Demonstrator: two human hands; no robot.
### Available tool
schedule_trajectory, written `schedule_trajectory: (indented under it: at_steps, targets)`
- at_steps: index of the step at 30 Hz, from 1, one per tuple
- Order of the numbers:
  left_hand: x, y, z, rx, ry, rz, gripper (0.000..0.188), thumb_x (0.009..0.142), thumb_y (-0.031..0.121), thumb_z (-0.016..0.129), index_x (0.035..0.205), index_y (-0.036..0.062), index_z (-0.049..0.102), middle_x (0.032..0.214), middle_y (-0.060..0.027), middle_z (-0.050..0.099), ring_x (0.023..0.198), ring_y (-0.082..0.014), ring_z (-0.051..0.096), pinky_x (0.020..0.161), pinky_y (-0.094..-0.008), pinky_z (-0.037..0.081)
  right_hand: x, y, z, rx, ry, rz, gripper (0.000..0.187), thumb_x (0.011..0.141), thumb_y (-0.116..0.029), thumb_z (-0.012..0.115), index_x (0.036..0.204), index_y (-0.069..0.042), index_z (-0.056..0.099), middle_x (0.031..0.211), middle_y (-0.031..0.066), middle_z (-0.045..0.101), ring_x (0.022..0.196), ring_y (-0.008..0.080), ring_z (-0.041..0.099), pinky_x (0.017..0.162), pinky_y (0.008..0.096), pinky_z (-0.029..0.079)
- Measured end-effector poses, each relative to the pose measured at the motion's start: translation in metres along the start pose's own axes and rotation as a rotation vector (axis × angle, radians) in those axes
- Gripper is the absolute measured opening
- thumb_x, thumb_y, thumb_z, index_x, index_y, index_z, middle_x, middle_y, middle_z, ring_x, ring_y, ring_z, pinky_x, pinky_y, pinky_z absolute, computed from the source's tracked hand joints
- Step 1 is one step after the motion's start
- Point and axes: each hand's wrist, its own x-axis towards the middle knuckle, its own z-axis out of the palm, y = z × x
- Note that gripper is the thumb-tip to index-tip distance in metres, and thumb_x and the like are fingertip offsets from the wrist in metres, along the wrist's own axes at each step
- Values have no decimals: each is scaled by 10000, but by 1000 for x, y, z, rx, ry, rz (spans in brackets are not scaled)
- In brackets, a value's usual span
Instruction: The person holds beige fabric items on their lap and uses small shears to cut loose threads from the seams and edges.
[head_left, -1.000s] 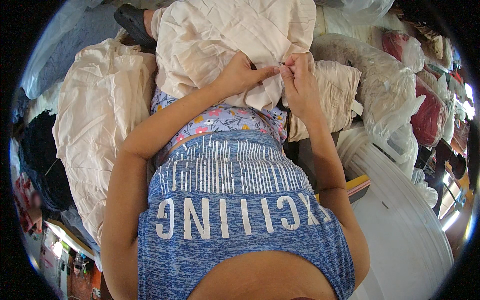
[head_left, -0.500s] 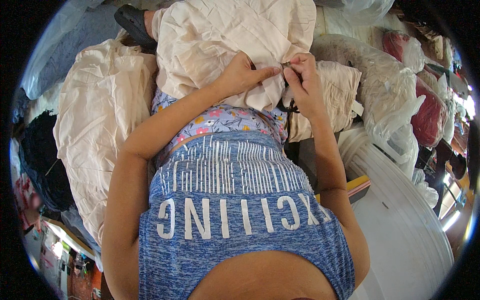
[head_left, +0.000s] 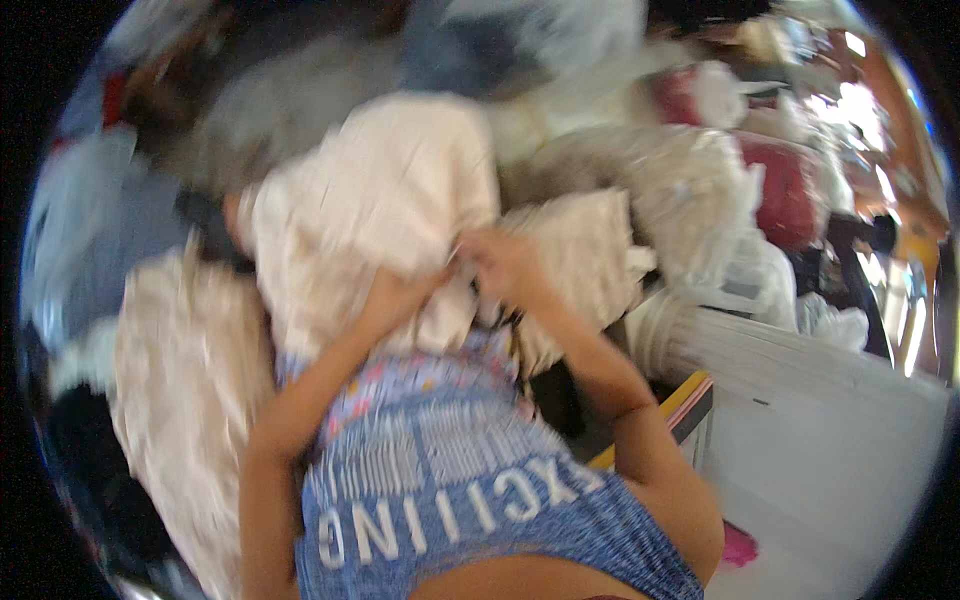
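Observation:
Cream cloth (head_left: pixel 375 190) lies bunched over my lap, on top of a floral garment (head_left: pixel 400 385). My left hand (head_left: pixel 398 300) is closed on the near right part of this cloth, thumb pointing to the right. Close beside it, at the cloth's right edge, my right hand (head_left: pixel 508 268) is closed with fingers pinched. A small pale or shiny bit shows at its fingertips, too blurred to name. Something dark hangs below that hand, its kind unclear. The whole view is smeared by motion.
More cream cloth is heaped at my left (head_left: pixel 185 400), with another folded cream pile (head_left: pixel 580 260) at my right. Clear plastic bags (head_left: pixel 680 190) and red bundles (head_left: pixel 785 190) stand beyond it. A large white tub (head_left: pixel 820 460) is at the lower right, beside a yellow-edged object (head_left: pixel 690 400).
The view has swung and blurred, so my lap, hands and cloth now appear lower and further left. Both hands stay close together at the cloth's edge.

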Motion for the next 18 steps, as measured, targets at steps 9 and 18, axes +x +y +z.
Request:
schedule_trajectory:
  at_steps: [9, 18]
  targets:
    - [-1, 18, 15, -537, -10, 189, 187, 785, 68, 631, 945, -13, 577, 809, -48, 606, 716, -127, 580, 616, -249, 475, 23, -10, -14, 173, 121, 59, 197, 744, -118, 575, 938, -86, 580, 843, 89, 618, 705, 286, 602, 583, 358, 470]
    - [-6, 22, -2, -500, -67, 108, 210, 805, 136, 637, 945, -10, 579, 780, -33, 611, 583, -100, 561, 475, -218, 443, 13, -16, -1, 251, 140, 31, 232, 801, -230, 586, 992, -101, 565, 837, 91, 604, 694, 277, 597, 593, 352, 469]
